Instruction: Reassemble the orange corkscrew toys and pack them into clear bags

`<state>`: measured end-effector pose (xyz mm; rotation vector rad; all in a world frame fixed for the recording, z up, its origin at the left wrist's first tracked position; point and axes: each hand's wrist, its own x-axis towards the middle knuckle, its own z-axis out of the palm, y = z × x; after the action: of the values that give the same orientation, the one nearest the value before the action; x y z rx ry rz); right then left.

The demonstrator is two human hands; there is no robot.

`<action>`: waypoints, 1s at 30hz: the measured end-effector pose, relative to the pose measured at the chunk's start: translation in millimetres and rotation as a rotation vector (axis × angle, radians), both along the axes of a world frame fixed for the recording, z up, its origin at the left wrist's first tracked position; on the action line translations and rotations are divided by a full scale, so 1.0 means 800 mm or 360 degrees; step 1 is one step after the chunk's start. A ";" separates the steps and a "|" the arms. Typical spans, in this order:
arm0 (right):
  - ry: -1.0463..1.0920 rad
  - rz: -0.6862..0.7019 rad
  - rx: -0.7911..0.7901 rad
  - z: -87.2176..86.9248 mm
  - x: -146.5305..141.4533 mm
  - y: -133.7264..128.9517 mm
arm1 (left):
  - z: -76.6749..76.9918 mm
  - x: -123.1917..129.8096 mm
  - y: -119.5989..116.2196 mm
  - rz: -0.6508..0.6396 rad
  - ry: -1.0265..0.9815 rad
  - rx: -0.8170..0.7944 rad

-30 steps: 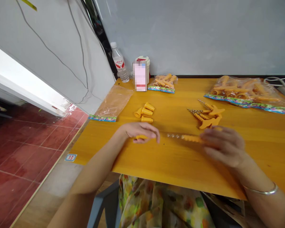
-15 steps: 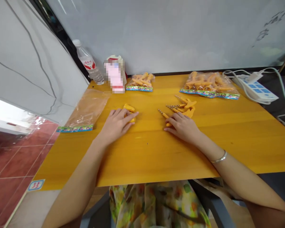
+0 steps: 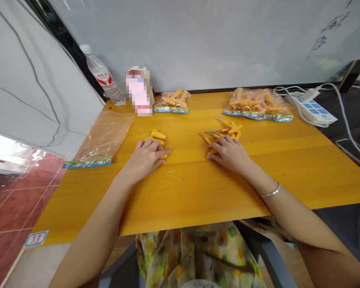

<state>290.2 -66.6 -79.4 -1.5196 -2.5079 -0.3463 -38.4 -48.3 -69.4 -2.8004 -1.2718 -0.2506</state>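
My left hand [image 3: 147, 158] rests over a small group of yellow tapered plastic sleeves [image 3: 158, 134], its index finger and thumb stretched apart; the hand partly covers the lower ones. On the right, my right hand [image 3: 229, 154] has its fingers curled over the handle end of a yellow corkscrew [image 3: 207, 141], with the thumb beside it. Several more corkscrews [image 3: 234, 129] with metal spiral tips and orange handles lie bunched just beyond those fingers. How firmly that corkscrew is gripped is partly hidden.
An empty clear bag [image 3: 103, 138] lies at left on the yellow table [image 3: 180, 200]. Along the back stand a water bottle [image 3: 103, 78] and a blurred pink item [image 3: 140, 94]. Two filled bags, one smaller [image 3: 172, 101] and one larger [image 3: 258, 105], lie near a power strip [image 3: 315, 110].
The camera view has shifted slightly. My left hand has slid a little over the sleeves, showing more of them beyond the fingers. My right hand stays at the corkscrews.
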 end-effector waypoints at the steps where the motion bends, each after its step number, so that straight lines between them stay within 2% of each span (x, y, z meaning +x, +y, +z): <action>1: 0.0003 -0.0005 -0.0006 0.001 -0.001 0.000 | 0.000 0.000 0.000 -0.0004 -0.0006 0.0001; 7: 0.0024 -0.0028 -0.0081 0.007 -0.004 -0.003 | 0.005 0.004 -0.001 -0.0040 -0.0064 0.0133; 10: 0.0078 -0.0008 -0.0075 0.010 -0.006 -0.004 | 0.007 0.016 -0.006 -0.0092 -0.0173 0.0244; 12: 0.0211 0.0043 -0.0034 0.011 -0.008 -0.003 | 0.005 0.032 -0.014 -0.0244 -0.0244 0.0309; 15: 0.0677 0.0205 -0.0025 0.011 -0.016 -0.005 | -0.007 0.064 -0.031 -0.0639 -0.0257 0.0297; 18: 0.1167 0.0393 -0.0225 0.010 -0.027 -0.011 | -0.023 0.091 -0.044 -0.0885 -0.0243 0.0273; 22: 0.1332 0.0529 -0.0420 0.009 -0.039 -0.019 | -0.035 0.101 -0.049 -0.0939 -0.0202 0.0244; 30: 0.1241 0.0530 -0.0278 0.000 -0.043 -0.016 | -0.035 0.104 -0.052 -0.0980 -0.0219 0.0263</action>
<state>256.0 -79.7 -79.7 -0.9722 -2.1050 0.4451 45.0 -90.1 -97.4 -2.9770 -0.3390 -0.5491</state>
